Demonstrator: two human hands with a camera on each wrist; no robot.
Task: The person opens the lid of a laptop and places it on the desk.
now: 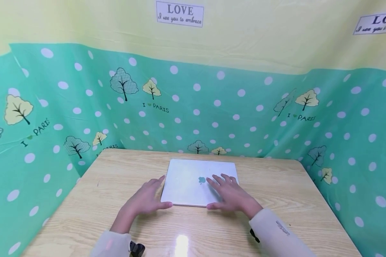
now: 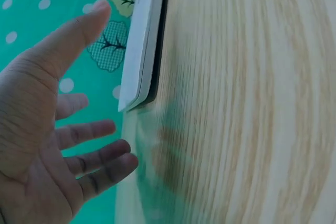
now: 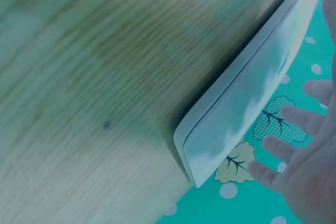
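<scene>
Closed laptop (image 1: 184,185) is lying lower-centre | my left hand (image 1: 146,198) is hovering spread, left of centre | my right hand (image 1: 229,195), likewise spread, lower right-of-centre

Right hand (image 3: 311,169) hovering, fingers spread, over the lid of a closed laptop (image 3: 233,106) flat on the wooden table (image 3: 100,61); there's a dark speck (image 3: 106,125) on the grain, and past the table's edge, green spotted cloth (image 3: 210,211) with printed trees (image 3: 234,164)!

Closed silver laptop (image 1: 183,189)
Apple logo (image 1: 201,180) on top; lies flat toward 12 o'clock on the wooden tabletop (image 1: 125,166).
</scene>
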